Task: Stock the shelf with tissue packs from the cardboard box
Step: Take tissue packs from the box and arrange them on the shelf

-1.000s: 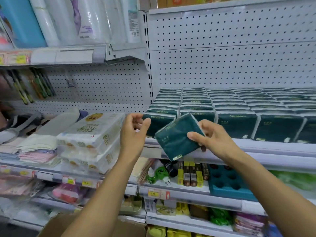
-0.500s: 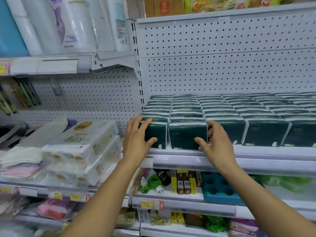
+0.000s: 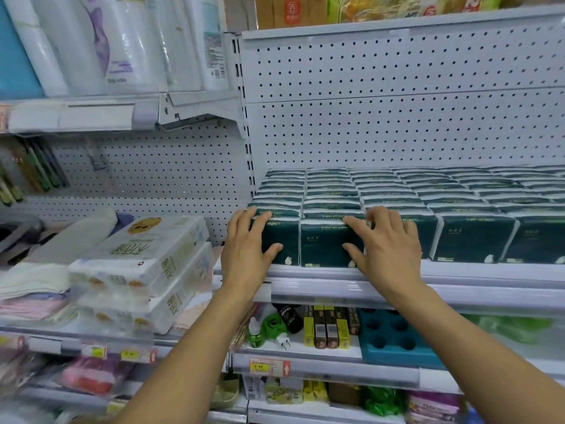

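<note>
Bright even light, blurred warped edges.

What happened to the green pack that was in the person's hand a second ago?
It now stands upright in the front row as the second tissue pack from the left. The right hand let go and rests on it; the left hand moved onto the corner pack. The rows behind stayed put.
</note>
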{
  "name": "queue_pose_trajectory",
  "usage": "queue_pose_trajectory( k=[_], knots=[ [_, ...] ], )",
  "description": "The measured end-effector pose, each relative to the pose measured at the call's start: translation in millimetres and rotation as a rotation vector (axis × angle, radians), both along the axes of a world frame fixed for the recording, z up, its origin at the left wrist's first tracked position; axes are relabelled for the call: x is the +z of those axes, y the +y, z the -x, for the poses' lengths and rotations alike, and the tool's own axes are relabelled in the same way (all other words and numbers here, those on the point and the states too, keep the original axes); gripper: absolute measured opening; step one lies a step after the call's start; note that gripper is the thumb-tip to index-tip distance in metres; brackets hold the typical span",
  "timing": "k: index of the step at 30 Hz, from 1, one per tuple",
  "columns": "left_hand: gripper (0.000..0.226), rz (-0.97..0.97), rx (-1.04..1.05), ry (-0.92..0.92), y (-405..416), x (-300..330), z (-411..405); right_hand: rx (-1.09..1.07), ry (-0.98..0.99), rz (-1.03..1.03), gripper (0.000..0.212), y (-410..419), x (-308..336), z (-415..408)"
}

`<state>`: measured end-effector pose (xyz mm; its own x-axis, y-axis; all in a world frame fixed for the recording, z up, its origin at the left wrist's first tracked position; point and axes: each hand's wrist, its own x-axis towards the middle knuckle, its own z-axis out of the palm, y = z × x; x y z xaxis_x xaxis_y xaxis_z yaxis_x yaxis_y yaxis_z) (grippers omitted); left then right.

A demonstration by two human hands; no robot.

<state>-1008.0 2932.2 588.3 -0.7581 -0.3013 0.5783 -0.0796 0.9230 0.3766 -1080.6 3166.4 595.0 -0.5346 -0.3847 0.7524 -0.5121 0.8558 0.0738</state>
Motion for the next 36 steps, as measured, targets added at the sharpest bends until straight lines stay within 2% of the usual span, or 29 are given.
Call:
queue_pose_trajectory(
  k=[6,11,17,22,26,31,36],
  knots=[
    [0.069,0.111,0.026,-0.054,-1,2,-3,-0.053,-0.044,-0.094,0.047,-3,7,-2],
    [0.081,0.224,0.046,-0.117,3,10,-19,-0.024,-0.050,-0.086,0.060,-13,9,-20],
    [0.066,0.260,0.022,0.113,12,2,-73,0.218,0.016,-0.048,0.049,-28,4,-72],
    [0.062,0.204,0.072,0.102,0,-47,-137,0.440,-0.026,-0.072,0.043,-51,-36,-115],
    [0.063,0.149,0.174,0.003,-12,-93,-188,0.539,-0.138,-0.156,0.050,-77,-75,-140],
    [0.069,0.046,0.313,-0.225,-23,-140,-235,0.623,-0.362,-0.282,0.055,-109,-123,-160],
    [0.072,-0.091,0.427,-0.444,-29,-186,-266,0.725,-0.478,-0.363,0.050,-134,-164,-168]
  ],
)
